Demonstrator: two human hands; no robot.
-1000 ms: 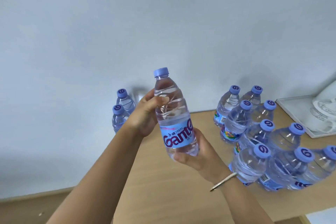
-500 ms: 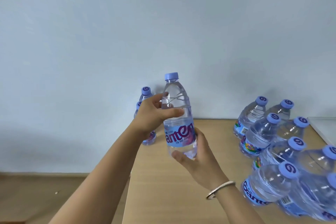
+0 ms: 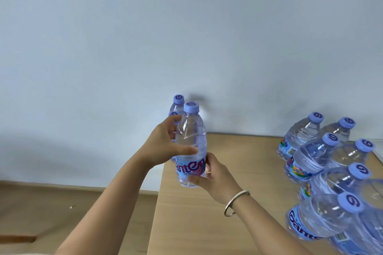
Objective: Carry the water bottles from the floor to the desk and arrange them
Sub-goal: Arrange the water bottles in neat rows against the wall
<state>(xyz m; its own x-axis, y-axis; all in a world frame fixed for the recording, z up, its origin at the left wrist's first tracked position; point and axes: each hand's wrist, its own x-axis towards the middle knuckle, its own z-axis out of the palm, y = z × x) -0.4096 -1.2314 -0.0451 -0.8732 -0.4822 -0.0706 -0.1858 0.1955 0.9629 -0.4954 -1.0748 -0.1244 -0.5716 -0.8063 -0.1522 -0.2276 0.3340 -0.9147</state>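
Above the wooden desk (image 3: 238, 203), near its left edge, I hold one water bottle (image 3: 191, 147) upright between both hands. A cluster of bottles (image 3: 323, 174) stands packed together on the desk's right side, and two more bottles (image 3: 177, 105) stand at the desk's far left corner against the wall, partly hidden behind the one I hold. My left hand (image 3: 163, 147) wraps the bottle's upper body, thumb across its front; my right hand (image 3: 215, 178), bracelet (image 3: 236, 203) on the wrist, clasps the bottle's lower part at the label.
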